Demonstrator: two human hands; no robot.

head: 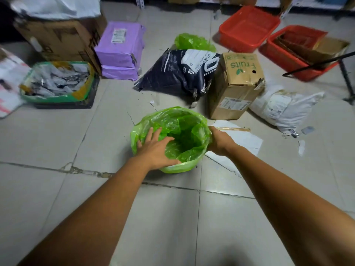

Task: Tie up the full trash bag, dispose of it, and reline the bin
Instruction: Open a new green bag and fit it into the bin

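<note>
Green liner (189, 129) drapes the bin (173, 167) at centre floor; left hand (153, 148), fingers spread flat, presses its nine-o'clock wall inward, while right hand (218, 141) pinches the three-o'clock rim fold.

Both hands (153, 148) (218, 141) press green liner (184, 129) into bin (178, 167).

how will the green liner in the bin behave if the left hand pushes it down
The liner looks thin and crinkled, so it should be floppy and crumple under the left hand. It probably weighs almost nothing. Its edge is folded over the bin's rim, where the right hand sits, so it may slip in if pushed hard.
</note>
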